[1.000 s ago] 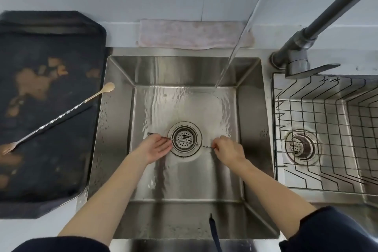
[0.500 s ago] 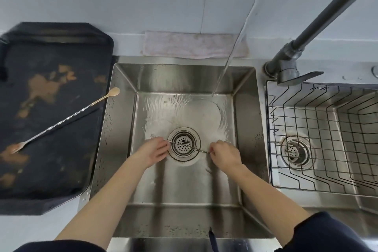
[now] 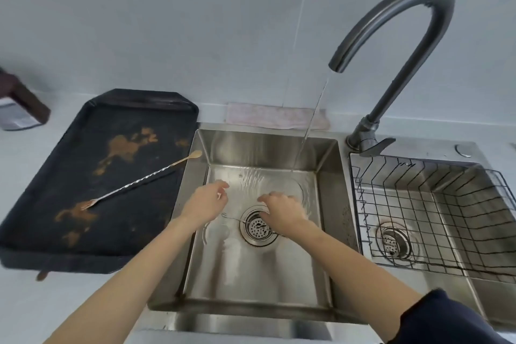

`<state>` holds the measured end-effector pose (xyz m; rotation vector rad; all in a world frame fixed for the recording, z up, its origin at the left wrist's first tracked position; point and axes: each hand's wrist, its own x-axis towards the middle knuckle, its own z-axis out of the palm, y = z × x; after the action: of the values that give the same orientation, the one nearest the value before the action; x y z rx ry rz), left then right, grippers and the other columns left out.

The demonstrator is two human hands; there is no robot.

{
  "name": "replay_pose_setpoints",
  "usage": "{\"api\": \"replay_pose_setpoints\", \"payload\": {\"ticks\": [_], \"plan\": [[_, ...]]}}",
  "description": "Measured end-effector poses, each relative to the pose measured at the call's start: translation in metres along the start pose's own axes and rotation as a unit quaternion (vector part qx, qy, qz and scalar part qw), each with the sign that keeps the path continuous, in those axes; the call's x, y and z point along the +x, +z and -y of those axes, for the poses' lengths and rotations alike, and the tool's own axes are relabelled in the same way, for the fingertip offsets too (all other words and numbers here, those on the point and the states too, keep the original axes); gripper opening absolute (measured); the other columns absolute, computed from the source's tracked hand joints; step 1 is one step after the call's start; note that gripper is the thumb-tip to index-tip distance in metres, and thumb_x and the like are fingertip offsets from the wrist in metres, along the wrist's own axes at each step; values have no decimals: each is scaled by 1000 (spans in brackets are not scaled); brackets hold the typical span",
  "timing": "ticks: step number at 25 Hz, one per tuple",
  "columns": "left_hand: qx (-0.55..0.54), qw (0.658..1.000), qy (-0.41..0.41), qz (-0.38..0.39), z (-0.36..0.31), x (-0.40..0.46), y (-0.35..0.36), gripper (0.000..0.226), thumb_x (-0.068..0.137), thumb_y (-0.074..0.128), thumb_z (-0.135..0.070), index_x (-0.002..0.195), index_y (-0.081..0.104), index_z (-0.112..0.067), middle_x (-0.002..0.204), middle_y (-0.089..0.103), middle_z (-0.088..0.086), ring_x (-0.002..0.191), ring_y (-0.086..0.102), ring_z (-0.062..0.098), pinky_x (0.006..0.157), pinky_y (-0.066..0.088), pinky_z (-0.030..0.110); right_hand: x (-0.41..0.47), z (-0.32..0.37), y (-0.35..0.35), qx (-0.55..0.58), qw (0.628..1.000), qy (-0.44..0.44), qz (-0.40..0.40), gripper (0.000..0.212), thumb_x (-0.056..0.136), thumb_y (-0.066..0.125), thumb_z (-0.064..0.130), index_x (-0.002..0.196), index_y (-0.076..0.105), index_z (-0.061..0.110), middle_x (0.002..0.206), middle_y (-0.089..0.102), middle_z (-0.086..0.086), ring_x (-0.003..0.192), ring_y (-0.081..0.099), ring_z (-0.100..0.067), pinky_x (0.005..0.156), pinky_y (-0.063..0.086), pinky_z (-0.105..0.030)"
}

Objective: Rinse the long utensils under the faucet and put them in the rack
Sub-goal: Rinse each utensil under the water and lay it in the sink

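Sink [image 3: 195, 232] holds thin utensil [image 3: 233, 218] under right hand [image 3: 282, 211].

wall [image 3: 167, 22]: pale grey, plain | counter [image 3: 22, 301]: white | light: even

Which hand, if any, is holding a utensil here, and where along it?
The thin utensil lies across the drain. The right hand covers its right end, apparently gripping there. The left hand is open and holds nothing.
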<state>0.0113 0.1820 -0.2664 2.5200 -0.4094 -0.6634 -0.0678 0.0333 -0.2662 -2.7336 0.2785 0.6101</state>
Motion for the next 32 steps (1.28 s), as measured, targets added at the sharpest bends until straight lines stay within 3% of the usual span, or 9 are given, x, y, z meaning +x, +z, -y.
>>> {"api": "replay_pose_setpoints", "payload": {"ticks": [4,7,13,18,26,29,32], "plan": [[11,994,32,-103,24,-12,-41,29,92,42,-16,116,58,-16,116,65,8,104,61,27,91,50,40,11,46,-11,13,997,-44,-61,37,96,43,17,132,48,16,136,51,-9,125,47,-32,104,38,-42],[46,989,33,-135,49,-13,-66,27,92,44,-15,115,58,-14,112,65,8,98,63,24,87,52,40,27,78,-13,-3,992,-78,-103,33,95,41,13,126,54,13,128,56,-10,121,50,-31,101,39,-41],[115,983,4,-140,96,-4,-96,26,91,49,-19,115,56,-15,117,62,6,105,59,24,87,50,38,61,137,-15,-24,981,-144,-125,32,94,42,6,124,54,12,125,56,-10,115,53,-30,90,45,-41],[170,977,-23,-126,130,8,-98,28,90,50,-25,116,55,-16,117,61,6,108,55,26,90,47,41,87,165,-11,-22,984,-143,-102,34,93,44,2,125,51,10,123,50,-13,102,58,-34,72,46,-39],[143,978,-6,-152,138,18,-88,20,93,46,-23,106,60,-16,106,63,5,98,54,25,75,46,35,110,173,-2,-58,986,-137,-78,34,94,45,4,127,51,12,121,57,-12,114,53,-30,86,47,-39],[119,980,3,-161,131,13,-88,21,93,46,-23,106,61,-15,105,64,5,98,54,23,73,47,35,106,170,-4,19,990,-115,-84,33,96,41,6,126,54,9,122,59,-14,114,54,-32,87,49,-42],[97,978,24,-184,117,6,-87,22,92,49,-23,108,63,-15,102,65,5,95,58,22,74,49,34,94,166,-11,218,969,-57,-101,31,95,43,9,123,58,9,123,63,-12,112,59,-28,95,48,-38]]}}
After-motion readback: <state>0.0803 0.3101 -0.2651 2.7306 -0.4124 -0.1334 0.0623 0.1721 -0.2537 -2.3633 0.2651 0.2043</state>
